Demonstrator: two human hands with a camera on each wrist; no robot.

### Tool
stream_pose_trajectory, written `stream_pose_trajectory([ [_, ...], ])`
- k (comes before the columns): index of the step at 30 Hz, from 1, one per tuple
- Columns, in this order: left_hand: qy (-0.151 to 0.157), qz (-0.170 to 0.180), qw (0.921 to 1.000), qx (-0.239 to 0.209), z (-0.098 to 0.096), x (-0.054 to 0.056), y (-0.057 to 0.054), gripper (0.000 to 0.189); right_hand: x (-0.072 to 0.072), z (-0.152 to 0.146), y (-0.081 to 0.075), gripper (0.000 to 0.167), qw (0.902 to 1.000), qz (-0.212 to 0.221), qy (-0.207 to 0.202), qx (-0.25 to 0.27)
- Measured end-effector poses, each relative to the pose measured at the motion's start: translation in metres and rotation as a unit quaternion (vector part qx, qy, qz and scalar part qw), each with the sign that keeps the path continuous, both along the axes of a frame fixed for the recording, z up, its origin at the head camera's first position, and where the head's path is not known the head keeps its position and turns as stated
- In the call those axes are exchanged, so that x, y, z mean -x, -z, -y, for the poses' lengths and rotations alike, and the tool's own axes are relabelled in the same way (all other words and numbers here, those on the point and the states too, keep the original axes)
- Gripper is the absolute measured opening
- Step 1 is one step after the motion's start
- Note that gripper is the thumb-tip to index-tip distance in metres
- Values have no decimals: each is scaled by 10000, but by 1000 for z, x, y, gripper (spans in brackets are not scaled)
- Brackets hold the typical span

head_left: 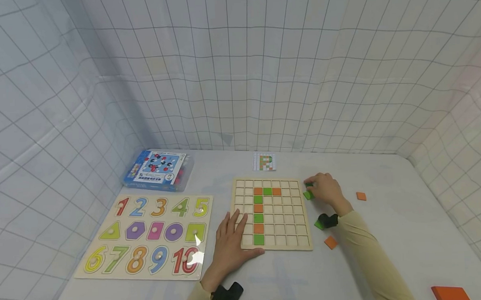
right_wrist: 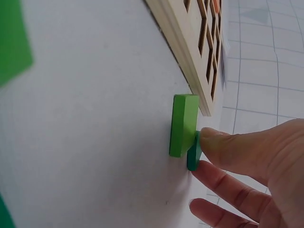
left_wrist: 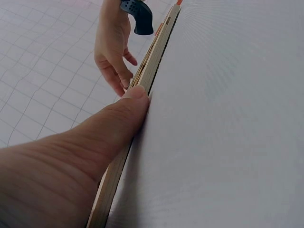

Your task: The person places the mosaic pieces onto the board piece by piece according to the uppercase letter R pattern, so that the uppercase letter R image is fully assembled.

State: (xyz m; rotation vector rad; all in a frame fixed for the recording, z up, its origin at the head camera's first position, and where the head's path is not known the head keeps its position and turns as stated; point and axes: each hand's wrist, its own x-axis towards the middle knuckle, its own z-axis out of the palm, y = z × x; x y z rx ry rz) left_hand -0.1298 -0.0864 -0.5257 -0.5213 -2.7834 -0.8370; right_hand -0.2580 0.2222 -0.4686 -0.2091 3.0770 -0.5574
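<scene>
A wooden grid board (head_left: 285, 219) holds a column of alternating green and orange square tiles, with a short row at its top. My left hand (head_left: 230, 244) rests at its lower left corner, fingers spread over the left side, thumb along the front edge. In the left wrist view the thumb (left_wrist: 114, 118) presses against the board's edge (left_wrist: 154, 59). Just past the board's upper right corner, my right hand (head_left: 324, 189) pinches a dark green tile (right_wrist: 194, 153) between thumb and index finger. A lighter green tile (right_wrist: 184, 126) stands out right beside it in the right wrist view.
Right of the board lie another green tile (head_left: 319, 225) and orange tiles (head_left: 331, 242). A pattern card (head_left: 264, 161) lies behind it. On the left are a number-and-shape puzzle (head_left: 147, 241) and a blue boxed set (head_left: 158, 169). An orange block (head_left: 450, 294) sits at the front right.
</scene>
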Motion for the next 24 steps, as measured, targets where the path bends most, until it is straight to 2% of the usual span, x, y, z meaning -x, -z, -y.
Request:
stream_pose_trajectory([
  [10,15,-74,10000,-36,1,0,1,102,6,-10,0,29,9996,236,143,-29],
  [24,-11,21,10000,16,0,0,-1,102,10,-17,-3,20,9995,210,221,8],
])
